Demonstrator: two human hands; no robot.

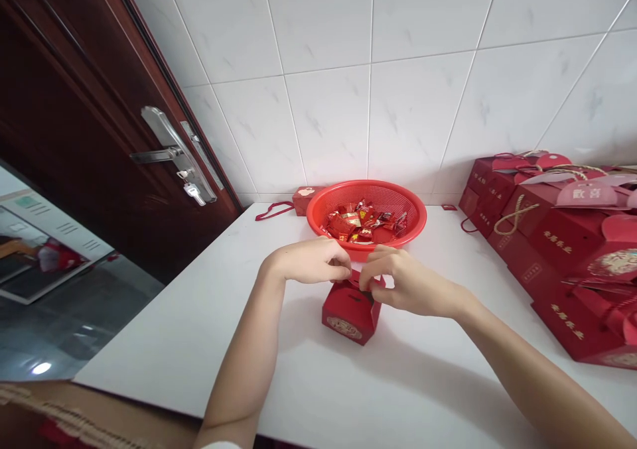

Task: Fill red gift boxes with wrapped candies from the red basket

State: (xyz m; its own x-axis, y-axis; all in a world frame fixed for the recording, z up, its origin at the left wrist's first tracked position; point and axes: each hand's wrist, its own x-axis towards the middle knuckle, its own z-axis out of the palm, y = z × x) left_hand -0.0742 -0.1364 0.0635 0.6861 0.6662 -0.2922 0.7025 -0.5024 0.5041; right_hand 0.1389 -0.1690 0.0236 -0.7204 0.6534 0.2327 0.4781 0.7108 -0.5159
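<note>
A small red gift box with a gold emblem on its front stands upright on the white table, its top flaps partly raised. From the left, my left hand has its fingers closed at the box's top edge. My right hand pinches the top flap on the other side, thumb and fingers bent together. My fingers hide part of the box's top. Just behind the box, a red plastic colander holds several wrapped candies, mostly red.
Several larger red gift boxes with rope handles are packed along the table's right side. A small red box and a red ribbon lie by the tiled wall. At left stands a dark wooden door with keys in its lock.
</note>
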